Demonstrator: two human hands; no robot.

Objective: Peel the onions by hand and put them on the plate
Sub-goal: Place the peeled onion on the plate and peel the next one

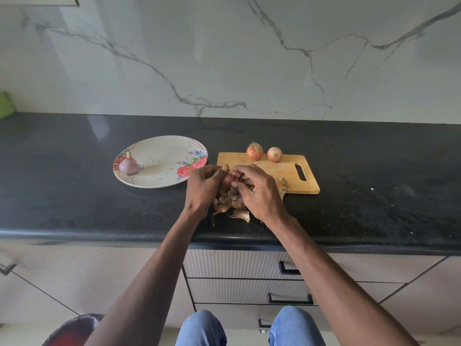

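Head view: onion between left hand, right hand grips.

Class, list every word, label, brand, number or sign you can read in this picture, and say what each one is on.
None can be read.
The plate carries only painted roses and sprigs, no lettering.
The cutting board, the onions and the drawer fronts show no print.

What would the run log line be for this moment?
step: peeling | hands: left hand and right hand grip onion | plate: one peeled onion | cutting board: two unpeeled
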